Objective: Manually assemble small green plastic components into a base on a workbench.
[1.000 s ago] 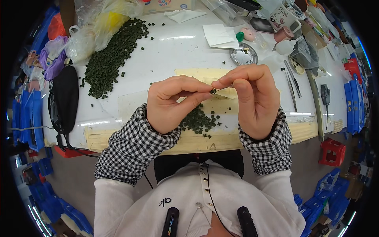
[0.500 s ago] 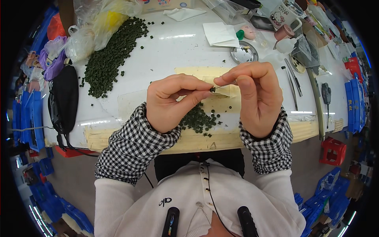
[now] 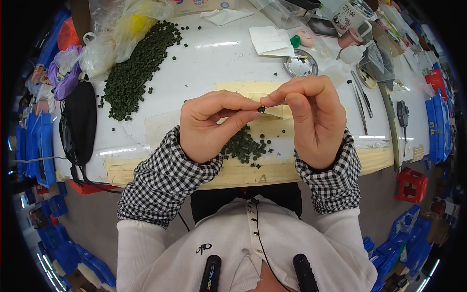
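Observation:
My left hand (image 3: 211, 124) pinches a tiny dark green part (image 3: 261, 110) between thumb and index finger, above the middle of the table. Against that part rests the index fingertip of my right hand (image 3: 318, 119); its fingers are curled, and anything thin in its grasp is too small to make out. Beneath both hands lies yellowish paper (image 3: 233, 87). Close to my left wrist is a small heap of round dark green pieces (image 3: 245, 146), partly hidden by that hand.
A large heap of dark green parts (image 3: 141, 68) spreads at the left, beside plastic bags (image 3: 99, 56) and a black pouch (image 3: 80, 121). Tweezers (image 3: 359, 102), a round metal dish (image 3: 296, 67), white paper (image 3: 271, 41) and a mug (image 3: 349, 20) lie right and far.
My right hand has shifted slightly left, its fingertip closer to the small part. My left hand stays nearly in place and keeps its pinch.

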Motion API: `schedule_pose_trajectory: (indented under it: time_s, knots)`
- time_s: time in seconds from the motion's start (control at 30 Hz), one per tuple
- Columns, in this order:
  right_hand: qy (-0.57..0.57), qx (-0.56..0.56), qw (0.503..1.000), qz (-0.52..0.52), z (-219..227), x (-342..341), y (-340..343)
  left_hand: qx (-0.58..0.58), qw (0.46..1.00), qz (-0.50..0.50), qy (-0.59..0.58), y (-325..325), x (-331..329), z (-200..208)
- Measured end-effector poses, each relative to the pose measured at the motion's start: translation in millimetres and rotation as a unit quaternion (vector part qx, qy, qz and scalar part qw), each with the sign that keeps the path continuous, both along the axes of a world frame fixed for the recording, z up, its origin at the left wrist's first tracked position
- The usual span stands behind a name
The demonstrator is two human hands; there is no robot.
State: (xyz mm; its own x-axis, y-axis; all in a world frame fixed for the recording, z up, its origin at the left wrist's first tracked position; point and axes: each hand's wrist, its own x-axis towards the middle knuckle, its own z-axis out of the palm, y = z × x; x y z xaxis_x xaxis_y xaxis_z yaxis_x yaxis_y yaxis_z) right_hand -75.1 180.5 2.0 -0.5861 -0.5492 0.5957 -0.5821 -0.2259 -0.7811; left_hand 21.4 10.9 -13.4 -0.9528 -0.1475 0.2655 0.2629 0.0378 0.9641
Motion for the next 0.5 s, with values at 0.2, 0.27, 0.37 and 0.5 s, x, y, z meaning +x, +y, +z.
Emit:
schedule_pose_trajectory:
  time_s: [0.2,0.27,0.37,0.5]
  knots:
    - [-0.04,-0.004,0.998,-0.05,0.3,-0.2,0.9,-0.008,1.0,0.005,-0.008,-1.0,0.9,0.8]
    - [0.004,0.045,0.994,-0.103,-1.2,-3.8,1.1,-0.012,1.0,0.004,-0.003,-1.0,0.7,0.6]
    - [0.116,0.141,0.97,-0.162,-3.3,-11.2,-0.1,-0.012,1.0,0.003,0.005,-2.1,0.4,-0.7]
    - [0.186,0.201,0.948,-0.161,-11.0,-13.9,0.0,-0.013,1.0,0.006,0.006,-2.8,0.0,0.1]
